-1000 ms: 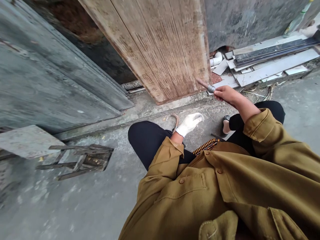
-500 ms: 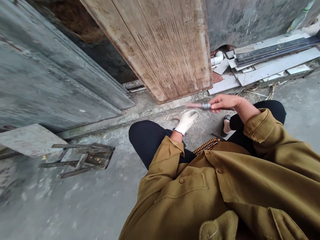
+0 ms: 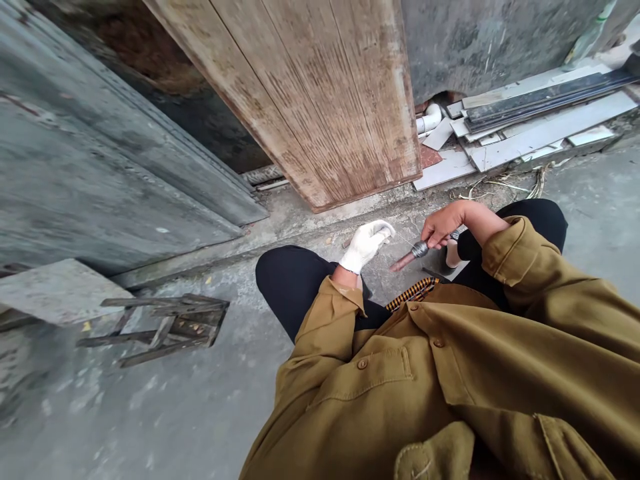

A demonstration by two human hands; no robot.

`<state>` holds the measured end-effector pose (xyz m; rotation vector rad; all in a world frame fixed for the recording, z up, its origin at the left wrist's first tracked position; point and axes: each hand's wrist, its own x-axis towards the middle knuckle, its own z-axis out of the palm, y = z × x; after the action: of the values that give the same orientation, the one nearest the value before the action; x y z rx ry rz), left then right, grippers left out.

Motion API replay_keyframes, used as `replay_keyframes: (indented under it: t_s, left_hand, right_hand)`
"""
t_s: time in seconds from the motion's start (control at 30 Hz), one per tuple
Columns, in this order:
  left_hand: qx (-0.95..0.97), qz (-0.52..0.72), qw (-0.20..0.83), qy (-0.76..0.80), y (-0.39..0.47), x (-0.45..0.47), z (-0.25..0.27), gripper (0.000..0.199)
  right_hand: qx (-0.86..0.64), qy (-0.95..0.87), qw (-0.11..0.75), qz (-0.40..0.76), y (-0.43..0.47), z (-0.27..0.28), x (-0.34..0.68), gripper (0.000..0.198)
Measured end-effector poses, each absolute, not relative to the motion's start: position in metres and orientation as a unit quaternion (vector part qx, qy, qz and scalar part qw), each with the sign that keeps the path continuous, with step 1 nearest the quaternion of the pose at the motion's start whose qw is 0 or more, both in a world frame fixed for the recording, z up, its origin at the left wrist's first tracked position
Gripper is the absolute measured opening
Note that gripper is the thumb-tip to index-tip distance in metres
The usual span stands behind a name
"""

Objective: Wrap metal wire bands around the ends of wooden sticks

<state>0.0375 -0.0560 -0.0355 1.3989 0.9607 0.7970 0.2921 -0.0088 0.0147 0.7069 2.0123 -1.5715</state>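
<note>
My left hand (image 3: 367,245), in a white glove, is closed with its fingers curled around a thin wire (image 3: 406,239). This pale strand runs faintly across to the stick in my other hand. My bare right hand (image 3: 445,225) grips a brown wooden stick (image 3: 404,260) near a grey metallic winding of wire (image 3: 420,249). The stick's free end slants down and to the left, a short way from the glove. Part of a small brownish piece (image 3: 346,244) shows on the ground behind the gloved hand.
A worn wooden panel (image 3: 320,100) leans ahead of me. White and dark strips (image 3: 540,127) are stacked along the wall at right, beside a white pipe elbow (image 3: 430,119). To my left a small wooden stool (image 3: 175,327) lies on its side near a pale board (image 3: 55,287).
My right hand has tipped the stick from roughly level to pointing down and left. My left hand has shifted slightly left. The view has moved a little.
</note>
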Motion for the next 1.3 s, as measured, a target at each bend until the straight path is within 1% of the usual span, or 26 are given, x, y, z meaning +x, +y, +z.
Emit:
replay_keyframes:
  t_s: [0.03,0.1,0.2,0.27,0.3,0.33,0.4,0.43,0.5,0.53,0.6,0.63,0.67,0.7,0.73,0.8,0.87,0.9,0.93,0.97,1.0,1.07,1.17,1.2,1.23,1.3]
  left_hand:
    - [0.599,0.343,0.592,0.416,-0.055,0.037,-0.037,0.025]
    - [0.588,0.341,0.599,0.422,-0.054,0.04,-0.043,0.025]
    - [0.586,0.308,0.621,0.419,-0.056,0.049,-0.057,0.025]
    - [0.603,0.268,0.633,0.405,-0.059,0.055,-0.064,0.025]
    - [0.612,0.25,0.635,0.399,-0.061,0.056,-0.066,0.026]
    - [0.621,0.234,0.637,0.393,-0.063,0.058,-0.067,0.027]
    - [0.632,0.214,0.639,0.381,-0.066,0.058,-0.064,0.028]
    - [0.637,0.211,0.639,0.375,-0.067,0.057,-0.062,0.028]
    - [0.65,0.218,0.624,0.374,-0.067,0.053,-0.055,0.028]
    - [0.659,0.222,0.611,0.378,-0.067,0.05,-0.052,0.027]
    - [0.667,0.23,0.593,0.388,-0.064,0.045,-0.048,0.025]
    - [0.662,0.236,0.593,0.392,-0.063,0.043,-0.047,0.025]
    - [0.651,0.245,0.6,0.395,-0.061,0.042,-0.048,0.025]
    - [0.637,0.256,0.609,0.398,-0.06,0.041,-0.049,0.025]
    - [0.62,0.269,0.618,0.401,-0.059,0.041,-0.051,0.026]
    - [0.595,0.295,0.624,0.412,-0.056,0.042,-0.056,0.027]
    - [0.581,0.311,0.625,0.418,-0.055,0.045,-0.061,0.026]
    - [0.577,0.315,0.627,0.417,-0.055,0.047,-0.063,0.027]
    - [0.578,0.313,0.632,0.411,-0.055,0.048,-0.064,0.026]
    - [0.581,0.307,0.637,0.403,-0.056,0.049,-0.064,0.027]
    - [0.585,0.298,0.643,0.393,-0.057,0.05,-0.063,0.027]
    - [0.601,0.274,0.653,0.372,-0.06,0.05,-0.058,0.028]
    - [0.638,0.234,0.64,0.358,-0.066,0.048,-0.046,0.027]
    - [0.654,0.225,0.627,0.358,-0.067,0.047,-0.043,0.025]
    - [0.669,0.22,0.613,0.359,-0.068,0.046,-0.04,0.024]
    - [0.681,0.227,0.595,0.361,-0.068,0.043,-0.038,0.022]
  right_hand:
    - [0.214,0.726,0.216,-0.617,-0.011,0.019,0.294,0.042]
    - [0.192,0.718,0.095,-0.662,-0.013,0.028,0.3,0.05]
    - [0.301,0.69,-0.129,-0.645,-0.009,0.034,0.307,0.046]
    - [0.402,0.658,-0.214,-0.6,-0.004,0.031,0.309,0.041]
    - [0.45,0.647,-0.229,-0.572,-0.001,0.028,0.309,0.04]
    - [0.495,0.642,-0.226,-0.54,0.002,0.024,0.307,0.039]
    - [0.571,0.662,-0.156,-0.46,0.006,0.013,0.301,0.035]
    - [0.592,0.688,-0.098,-0.409,0.006,0.008,0.297,0.031]
    - [0.575,0.742,0.054,-0.34,0.003,-0.001,0.289,0.021]
    - [0.536,0.76,0.137,-0.341,0.0,-0.004,0.285,0.017]
    - [0.41,0.756,0.277,-0.428,-0.007,-0.006,0.279,0.019]
    - [0.339,0.741,0.312,-0.489,-0.01,-0.004,0.279,0.023]
    - [0.277,0.726,0.313,-0.546,-0.013,0.0,0.28,0.029]
    - [0.233,0.719,0.279,-0.592,-0.015,0.005,0.282,0.034]
    - [0.209,0.719,0.217,-0.626,-0.015,0.011,0.286,0.039]
    - [0.235,0.718,0.044,-0.654,-0.014,0.023,0.295,0.044]
    - [0.323,0.695,-0.115,-0.632,-0.01,0.03,0.302,0.041]
    - [0.372,0.678,-0.171,-0.61,-0.008,0.031,0.304,0.038]
    - [0.42,0.664,-0.209,-0.583,-0.005,0.031,0.304,0.035]
    - [0.464,0.654,-0.225,-0.553,-0.003,0.029,0.303,0.032]
    - [0.505,0.652,-0.221,-0.52,-0.001,0.025,0.301,0.03]
    - [0.571,0.674,-0.169,-0.437,0.002,0.018,0.294,0.028]
    - [0.586,0.751,-0.014,-0.305,0.001,0.008,0.283,0.024]
    - [0.56,0.773,0.056,-0.293,0.0,0.006,0.281,0.022]
    - [0.516,0.785,0.136,-0.314,-0.002,0.005,0.28,0.022]
    - [0.387,0.767,0.276,-0.431,-0.007,0.006,0.282,0.027]
